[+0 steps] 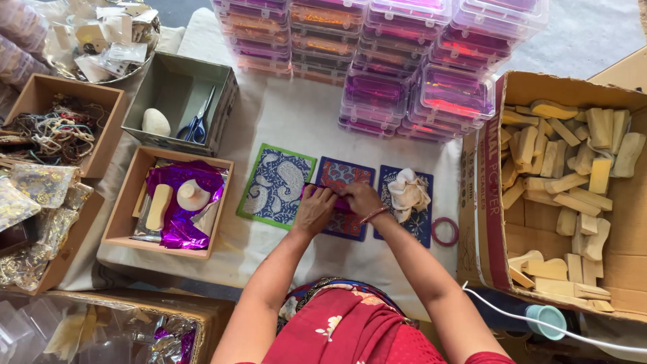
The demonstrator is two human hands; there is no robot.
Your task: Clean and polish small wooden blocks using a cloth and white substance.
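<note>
You pinched purple foil [322,193] with left hand [315,209] and right hand [362,199] over the middle patterned card [344,176], mid-wrap; folding evenly seemed next.

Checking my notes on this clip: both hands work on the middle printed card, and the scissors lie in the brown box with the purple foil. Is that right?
Not quite. The head view shows the scissors in the grey box, beside a white oval piece, not in the brown box with the purple foil. The left hand and right hand do work on the middle card.
</note>
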